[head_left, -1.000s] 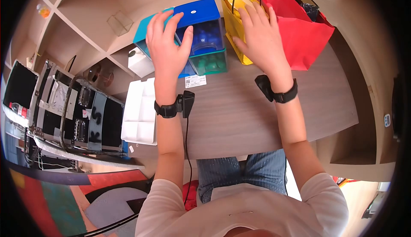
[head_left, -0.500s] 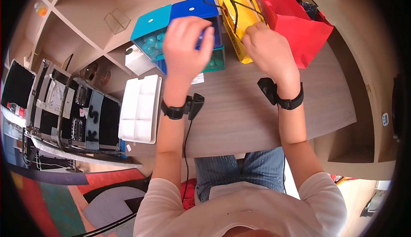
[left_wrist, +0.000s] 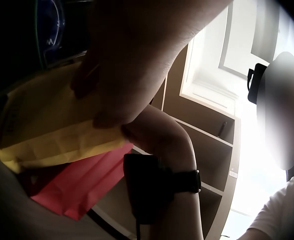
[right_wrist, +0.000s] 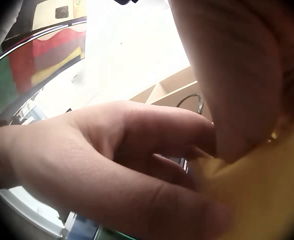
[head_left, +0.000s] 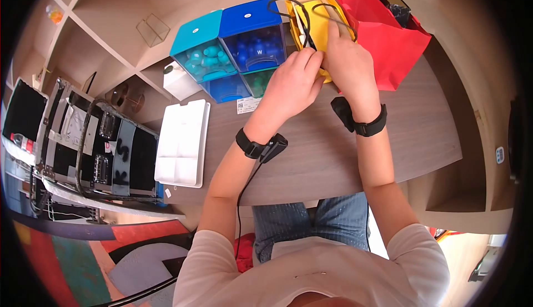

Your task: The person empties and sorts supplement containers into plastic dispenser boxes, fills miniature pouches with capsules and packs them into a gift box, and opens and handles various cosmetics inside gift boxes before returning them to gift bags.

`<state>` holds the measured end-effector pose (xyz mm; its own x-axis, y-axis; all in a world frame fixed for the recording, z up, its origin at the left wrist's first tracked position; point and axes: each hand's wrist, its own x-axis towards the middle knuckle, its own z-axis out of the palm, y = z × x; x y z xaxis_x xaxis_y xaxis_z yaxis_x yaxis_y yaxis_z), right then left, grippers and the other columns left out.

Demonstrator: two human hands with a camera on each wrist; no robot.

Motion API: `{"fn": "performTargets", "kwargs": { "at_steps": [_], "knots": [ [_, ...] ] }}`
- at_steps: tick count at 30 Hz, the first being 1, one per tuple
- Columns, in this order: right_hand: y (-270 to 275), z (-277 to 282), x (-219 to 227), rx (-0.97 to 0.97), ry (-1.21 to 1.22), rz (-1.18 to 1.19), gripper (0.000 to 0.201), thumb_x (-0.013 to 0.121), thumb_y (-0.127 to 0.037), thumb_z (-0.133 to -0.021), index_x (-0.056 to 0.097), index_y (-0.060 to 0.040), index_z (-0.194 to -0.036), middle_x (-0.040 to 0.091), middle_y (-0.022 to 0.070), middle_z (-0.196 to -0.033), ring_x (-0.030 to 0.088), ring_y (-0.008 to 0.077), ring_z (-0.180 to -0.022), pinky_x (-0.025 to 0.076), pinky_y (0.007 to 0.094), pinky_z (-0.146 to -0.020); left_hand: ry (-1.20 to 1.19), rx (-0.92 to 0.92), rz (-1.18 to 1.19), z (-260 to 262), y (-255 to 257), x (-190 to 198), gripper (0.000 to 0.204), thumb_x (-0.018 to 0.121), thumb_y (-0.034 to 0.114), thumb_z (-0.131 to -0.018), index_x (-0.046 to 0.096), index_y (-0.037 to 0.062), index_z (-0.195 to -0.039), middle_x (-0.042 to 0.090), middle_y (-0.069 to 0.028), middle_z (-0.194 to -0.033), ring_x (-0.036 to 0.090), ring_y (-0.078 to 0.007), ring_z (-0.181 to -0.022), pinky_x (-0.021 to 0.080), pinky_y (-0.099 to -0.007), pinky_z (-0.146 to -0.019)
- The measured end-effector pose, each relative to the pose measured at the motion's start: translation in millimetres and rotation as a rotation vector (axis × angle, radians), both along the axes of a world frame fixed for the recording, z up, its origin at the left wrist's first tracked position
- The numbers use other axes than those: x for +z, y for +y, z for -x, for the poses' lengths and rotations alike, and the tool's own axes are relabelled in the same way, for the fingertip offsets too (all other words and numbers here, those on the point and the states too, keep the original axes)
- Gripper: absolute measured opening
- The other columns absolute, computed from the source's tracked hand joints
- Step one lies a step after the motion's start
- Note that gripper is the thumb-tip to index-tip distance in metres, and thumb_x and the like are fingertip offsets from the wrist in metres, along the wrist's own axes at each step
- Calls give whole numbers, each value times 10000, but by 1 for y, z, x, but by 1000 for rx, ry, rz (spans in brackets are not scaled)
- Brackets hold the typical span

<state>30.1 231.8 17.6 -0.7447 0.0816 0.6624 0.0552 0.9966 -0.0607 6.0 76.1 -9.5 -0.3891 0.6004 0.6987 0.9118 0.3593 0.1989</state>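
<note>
A yellow paper bag (head_left: 317, 24) with black cord handles stands at the back of the desk, a pale item showing inside. My left hand (head_left: 297, 79) grips its near left rim; in the right wrist view the left thumb (right_wrist: 172, 205) lies along the yellow paper, other fingers behind it. My right hand (head_left: 351, 65) holds the rim beside it, one finger reaching over the opening. Its fingertips are mostly hidden. In the left wrist view the bag's side (left_wrist: 62, 125) shows under the hands.
Left of the bag are stacked teal (head_left: 197, 29) and blue bins (head_left: 252, 15) with colored pieces inside. A red paper bag (head_left: 388, 51) stands right. A white divided tray (head_left: 182, 140) lies at the desk's left, a printed label (head_left: 248, 105) below the bins.
My left hand has moved right from over the bins to the yellow bag. My right hand came down to the bag's rim and holds it. The cord handles now lie lower over the opening.
</note>
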Motion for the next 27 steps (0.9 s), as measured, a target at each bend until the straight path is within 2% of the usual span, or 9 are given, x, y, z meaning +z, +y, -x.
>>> {"fn": "performTargets", "kwargs": {
  "at_steps": [4, 5, 7, 11, 16, 20, 22, 25, 27],
  "knots": [
    [2, -5, 13, 34, -143, 81, 599, 799, -232, -764, 531, 20, -1236, 724, 201, -910, 742, 356, -753, 611, 414, -644, -38, -32, -4, 1, 0, -2, 425, 761, 56, -813, 569, -9, -1187, 602, -184, -1154, 614, -380, -1097, 532, -436, -933],
    [3, -4, 12, 32, -146, 80, 599, 799, -232, -764, 531, 20, -1236, 724, 201, -910, 742, 356, -753, 611, 414, -644, -40, -33, -5, 2, 0, -2, 425, 761, 56, -813, 569, -9, -1187, 602, -184, -1154, 614, -380, -1097, 532, -436, -933],
    [5, -3, 10, 100, 12, 123, 632, 811, -247, -738, 526, 24, -1233, 725, 200, -852, 732, 389, -755, 606, 446, -663, -27, -36, -48, 3, 1, -4, 399, 774, 73, -826, 560, -5, -1153, 610, -186, -1179, 619, -385, -1100, 532, -438, -936],
    [7, -9, 26, 94, -51, 213, 601, 801, -247, -734, 542, 41, -1194, 710, 218, -791, 723, 410, -763, 598, 459, -671, 3, -49, -108, 3, 0, -1, 411, 788, 96, -837, 557, -3, -1162, 611, -186, -1231, 623, -386, -1116, 537, -438, -933],
    [9, -26, 40, 153, 138, 259, 491, 751, -299, -722, 624, 26, -1068, 706, 205, -777, 719, 388, -742, 569, 472, -640, 169, -13, -111, 1, -3, 4, 468, 809, 125, -824, 565, 12, -1208, 605, -174, -1281, 635, -382, -1118, 557, -419, -914],
    [6, -38, 48, 108, 246, 202, 505, 741, -326, -721, 665, 2, -1097, 713, 173, -772, 721, 357, -730, 560, 451, -618, 136, -23, -71, -1, 1, 2, 509, 825, 130, -802, 575, 25, -1232, 580, -176, -1325, 643, -381, -1111, 563, -414, -904],
    [7, -41, 50, 86, 280, 225, 532, 746, -346, -734, 686, -16, -1148, 716, 141, -782, 719, 338, -722, 556, 431, -610, 259, -7, -156, -2, 3, 0, 548, 834, 119, -779, 582, 27, -1256, 547, -171, -1380, 656, -360, -1086, 569, -417, -881],
    [9, -38, 52, 39, 270, 330, 550, 743, -372, -752, 685, -22, -1173, 722, 134, -796, 722, 329, -730, 557, 425, -609, 283, 5, -260, -1, 5, -4, 546, 832, 102, -770, 601, 54, -1262, 523, -160, -1421, 660, -339, -1050, 569, -419, -872],
    [10, -36, 51, 31, 282, 311, 540, 741, -380, -759, 690, -24, -1162, 727, 135, -799, 725, 326, -731, 559, 421, -609, 322, 10, -217, 2, 6, -5, 546, 827, 99, -774, 609, 81, -1274, 523, -155, -1425, 658, -330, -1040, 567, -416, -866]
  ]
}}
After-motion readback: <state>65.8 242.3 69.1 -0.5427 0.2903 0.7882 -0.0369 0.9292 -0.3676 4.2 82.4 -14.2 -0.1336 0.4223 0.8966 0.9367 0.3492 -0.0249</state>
